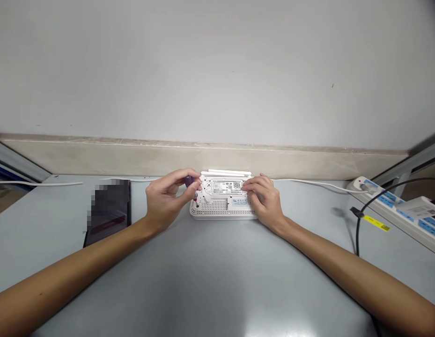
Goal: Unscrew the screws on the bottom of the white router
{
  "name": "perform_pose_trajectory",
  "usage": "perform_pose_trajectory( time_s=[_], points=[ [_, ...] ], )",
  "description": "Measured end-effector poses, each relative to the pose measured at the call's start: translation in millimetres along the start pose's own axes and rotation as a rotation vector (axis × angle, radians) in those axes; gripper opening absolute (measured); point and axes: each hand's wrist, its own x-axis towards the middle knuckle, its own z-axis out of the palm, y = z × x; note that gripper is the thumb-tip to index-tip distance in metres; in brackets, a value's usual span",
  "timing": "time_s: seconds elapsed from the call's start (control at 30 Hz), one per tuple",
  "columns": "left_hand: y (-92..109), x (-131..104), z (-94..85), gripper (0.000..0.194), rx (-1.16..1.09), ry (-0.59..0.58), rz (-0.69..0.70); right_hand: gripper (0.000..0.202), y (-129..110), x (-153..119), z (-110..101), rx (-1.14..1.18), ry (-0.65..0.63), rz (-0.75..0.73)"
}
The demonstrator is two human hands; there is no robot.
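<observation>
A white router [217, 215] lies on the table with its vented, labelled underside up and its antennas [226, 173] folded along the far edge. My left hand [170, 194] is closed on a small screwdriver [188, 181] with a purple handle. Its tip points down at a round hole in the router's near left corner; whether it touches a screw there I cannot see. My right hand [266, 199] rests with spread fingers on the router's right side, over part of the label [224, 187].
A dark phone or tablet [112, 206], partly pixelated, lies to the left. At the right stands a white power strip [396, 206] with blue sockets and a plugged-in adapter [421, 206]. A black cable [357, 234] with a yellow tag runs beside it. A wall [217, 159] bounds the table's back.
</observation>
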Motion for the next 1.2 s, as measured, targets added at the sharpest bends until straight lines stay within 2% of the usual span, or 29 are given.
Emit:
perform_pose_trajectory(
  time_s=[1.2],
  points=[
    [0.6, -1.6, 0.1, 0.013, 0.063, 0.003, 0.009, 0.03, -2.2, 0.5, 0.4, 0.007, -0.002, 0.02]
  ],
)
